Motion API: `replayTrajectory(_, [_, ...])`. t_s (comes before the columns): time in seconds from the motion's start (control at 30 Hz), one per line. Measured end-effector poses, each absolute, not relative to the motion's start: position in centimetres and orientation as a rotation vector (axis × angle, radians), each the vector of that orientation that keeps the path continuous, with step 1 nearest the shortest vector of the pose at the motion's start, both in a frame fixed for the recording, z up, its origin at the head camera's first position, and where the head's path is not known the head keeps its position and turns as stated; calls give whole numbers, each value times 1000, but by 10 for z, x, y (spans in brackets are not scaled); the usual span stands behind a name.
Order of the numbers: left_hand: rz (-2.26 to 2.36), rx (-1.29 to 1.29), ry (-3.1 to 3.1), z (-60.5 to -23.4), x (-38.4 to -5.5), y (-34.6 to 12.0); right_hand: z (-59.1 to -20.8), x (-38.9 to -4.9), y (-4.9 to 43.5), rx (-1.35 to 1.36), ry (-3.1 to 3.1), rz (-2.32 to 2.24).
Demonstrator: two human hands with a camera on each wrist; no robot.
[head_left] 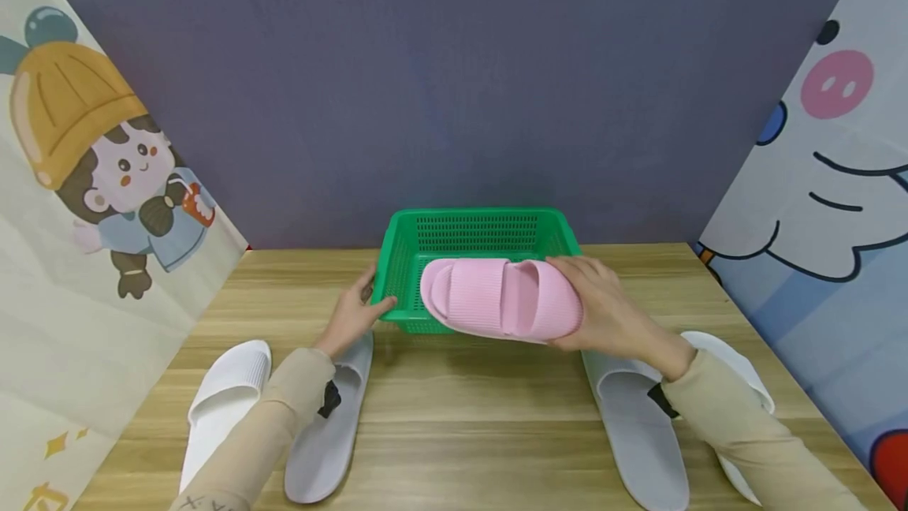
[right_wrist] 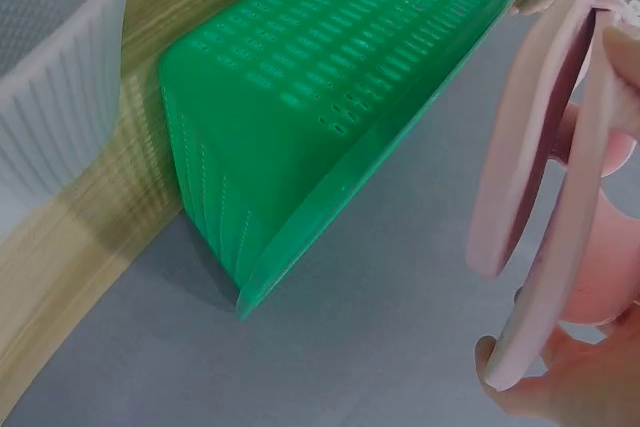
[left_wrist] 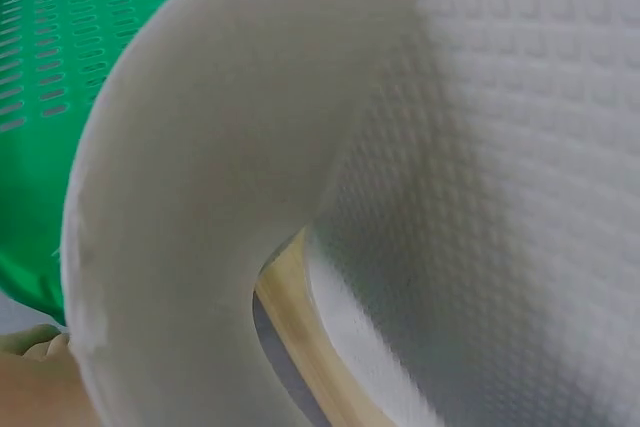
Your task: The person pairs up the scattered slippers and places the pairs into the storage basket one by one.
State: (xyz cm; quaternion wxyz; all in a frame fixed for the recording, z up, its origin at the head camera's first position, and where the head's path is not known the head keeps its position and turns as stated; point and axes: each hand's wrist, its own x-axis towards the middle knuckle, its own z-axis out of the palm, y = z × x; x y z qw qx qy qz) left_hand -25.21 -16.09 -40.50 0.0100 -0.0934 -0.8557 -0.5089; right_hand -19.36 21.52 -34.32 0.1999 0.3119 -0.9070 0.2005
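Note:
Sole to sole, a pair of pink slippers (head_left: pixel 475 294) lies sideways over the front of a green plastic basket (head_left: pixel 478 214). My right hand (head_left: pixel 610 310) grips the pair at its right end. The right wrist view shows two pink soles (right_wrist: pixel 505 167) close together, with fingertips (right_wrist: pixel 490 357) curled at their edge. At the basket's left rim, my left hand (head_left: pixel 351 315) holds on with the thumb over the edge and the other fingers outside. Slotted walls surround the basket's inside, which the slippers partly hide.
On the wooden table (head_left: pixel 468 432), a white slipper (head_left: pixel 227 400) and a grey slipper (head_left: pixel 326 440) lie at left. Another grey slipper (head_left: pixel 641 432) and a white one (head_left: pixel 731 361) lie at right, partly under my forearm. A grey panel (head_left: pixel 454 85) stands behind the basket.

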Motion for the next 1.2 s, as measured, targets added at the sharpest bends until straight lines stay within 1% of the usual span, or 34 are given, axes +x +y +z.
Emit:
replayTrajectory(0.2, [-1658,-267,-2637,-407,-254,-159,-337,-206,220,863,-2555,639])
replayTrajectory(0.57, [-1656,-239,-2670,-408,-257,-159,-330,-251,227,865,-2656,699])
replayTrajectory(0.67, [-1659,-245,-2677,-401,-254,-157,-330,-263,227,864,-2691,734])
replayTrajectory(0.83, [-1684,-236,-2665,-381,-239,-150,-337,-287,226,853,-2753,759])
replayTrajectory(0.93, [-1665,-245,-2660,-390,-242,-154,-345,-301,227,857,-2763,768])
replayTrajectory(1.07, [-1645,-256,-2645,-409,-255,-159,-353,-316,231,831,-2781,801])
replayTrajectory(1.2, [-1641,-257,-2632,-411,-257,-157,-359,-329,234,770,-2820,851])
